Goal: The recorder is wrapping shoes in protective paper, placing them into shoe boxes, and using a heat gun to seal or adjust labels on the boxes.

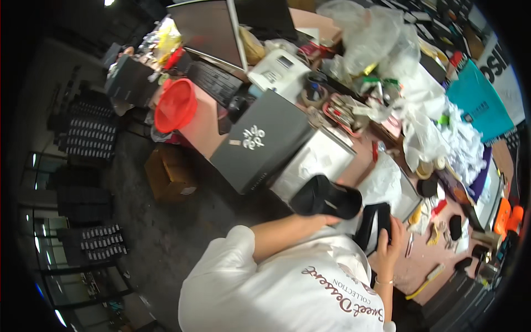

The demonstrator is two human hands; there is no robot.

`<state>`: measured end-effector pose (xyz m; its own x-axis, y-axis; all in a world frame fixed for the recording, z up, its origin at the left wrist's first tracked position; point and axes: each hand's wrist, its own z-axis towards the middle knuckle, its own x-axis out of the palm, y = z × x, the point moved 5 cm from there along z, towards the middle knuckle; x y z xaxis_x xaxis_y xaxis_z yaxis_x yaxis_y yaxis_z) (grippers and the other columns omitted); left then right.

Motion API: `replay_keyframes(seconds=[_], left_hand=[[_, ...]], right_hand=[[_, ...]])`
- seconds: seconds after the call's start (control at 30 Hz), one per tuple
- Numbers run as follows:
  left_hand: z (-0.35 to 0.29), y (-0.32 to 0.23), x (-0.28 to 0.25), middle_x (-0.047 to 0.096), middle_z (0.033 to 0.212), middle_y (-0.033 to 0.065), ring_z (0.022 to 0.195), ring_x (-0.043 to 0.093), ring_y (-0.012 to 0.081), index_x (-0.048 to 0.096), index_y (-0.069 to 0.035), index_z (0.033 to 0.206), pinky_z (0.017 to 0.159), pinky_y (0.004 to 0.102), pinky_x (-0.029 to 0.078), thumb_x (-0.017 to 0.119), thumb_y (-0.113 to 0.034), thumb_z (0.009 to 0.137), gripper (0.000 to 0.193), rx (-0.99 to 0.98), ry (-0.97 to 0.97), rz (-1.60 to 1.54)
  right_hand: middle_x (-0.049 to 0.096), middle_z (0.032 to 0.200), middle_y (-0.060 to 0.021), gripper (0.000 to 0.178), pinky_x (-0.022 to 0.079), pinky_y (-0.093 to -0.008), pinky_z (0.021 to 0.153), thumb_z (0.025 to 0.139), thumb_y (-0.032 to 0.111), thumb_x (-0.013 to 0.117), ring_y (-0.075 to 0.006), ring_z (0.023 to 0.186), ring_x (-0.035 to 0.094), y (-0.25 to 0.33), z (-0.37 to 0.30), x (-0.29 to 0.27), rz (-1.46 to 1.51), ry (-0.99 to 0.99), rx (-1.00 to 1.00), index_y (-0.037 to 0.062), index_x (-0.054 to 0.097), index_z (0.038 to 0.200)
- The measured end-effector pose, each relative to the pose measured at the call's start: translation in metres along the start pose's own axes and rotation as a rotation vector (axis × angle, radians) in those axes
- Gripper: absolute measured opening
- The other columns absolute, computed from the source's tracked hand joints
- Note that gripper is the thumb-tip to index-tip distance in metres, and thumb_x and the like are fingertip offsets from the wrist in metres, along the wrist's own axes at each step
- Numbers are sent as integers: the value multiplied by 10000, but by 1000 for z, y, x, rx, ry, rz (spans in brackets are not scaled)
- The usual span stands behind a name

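My left hand (pixel 321 221) is closed on the near side of a black shoe (pixel 311 200), with its opening facing up. The shoe hangs over the front edge of an open box (pixel 318 160) lined with white paper. To the right, my right hand (pixel 391 243) grips a second black shoe (pixel 366 228), tilted, close to my body. A gap separates the two shoes. Beyond the right shoe lies crumpled white wrapping paper (pixel 381 182) in another open box. My left fingers are mostly hidden behind the shoe.
A grey box (pixel 263 138) stands left of the open one. Behind are a keyboard (pixel 213 82), a monitor (pixel 207 27), a red plastic basket (pixel 176 104) and clear plastic bags (pixel 381 39). A yellow-handled brush (pixel 426 281) lies at right. A brown carton (pixel 168 171) sits on the floor.
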<state>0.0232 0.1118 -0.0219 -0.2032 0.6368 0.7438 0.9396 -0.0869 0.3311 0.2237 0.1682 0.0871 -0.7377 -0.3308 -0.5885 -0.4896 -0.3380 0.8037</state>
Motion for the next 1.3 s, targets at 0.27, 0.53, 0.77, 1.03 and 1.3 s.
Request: replay_keyframes(seconds=[0.27, 0.53, 0.77, 1.03, 1.3], left_hand=[[22, -3, 3, 657, 996, 139, 963, 617, 330, 648, -95, 1004, 894, 536, 490, 422, -374, 935, 365, 20, -24, 35], [-13, 9, 49, 623, 1011, 83, 899, 617, 186, 556, -34, 1135, 822, 291, 523, 469, -132, 960, 219, 806, 271, 1513], [-23, -34, 60, 635, 1049, 127, 940, 644, 202, 540, -20, 1150, 830, 303, 537, 657, -31, 834, 337, 558, 289, 1275], [24, 3, 40, 680, 942, 128, 869, 655, 225, 626, 4, 1003, 816, 319, 530, 385, -337, 1010, 418, 193, 109, 1276], [29, 1, 4, 639, 1005, 171, 1051, 593, 395, 632, -45, 997, 987, 701, 357, 480, -458, 929, 446, -316, 179, 141]], right_hand=[[583, 1097, -164, 360, 484, -377, 859, 818, 27, 675, -326, 975, 579, 20, 25, -2, -54, -18, -143, -4, 617, 1172], [539, 1069, -53, 246, 425, -338, 796, 798, 164, 596, -240, 1024, 488, 51, 41, 66, -534, 354, -481, 77, 701, 1002], [668, 939, -158, 259, 503, -347, 801, 809, 37, 552, -304, 863, 648, 21, -2, 21, 335, 708, -177, -30, 664, 1033], [601, 1003, -116, 323, 476, -388, 812, 749, -7, 581, -307, 946, 554, 41, 3, 34, -72, 237, -199, 41, 678, 1054], [503, 1275, -270, 542, 416, -469, 951, 818, 148, 692, -435, 1125, 507, -108, -26, -76, -534, -336, 165, 43, 506, 1315]])
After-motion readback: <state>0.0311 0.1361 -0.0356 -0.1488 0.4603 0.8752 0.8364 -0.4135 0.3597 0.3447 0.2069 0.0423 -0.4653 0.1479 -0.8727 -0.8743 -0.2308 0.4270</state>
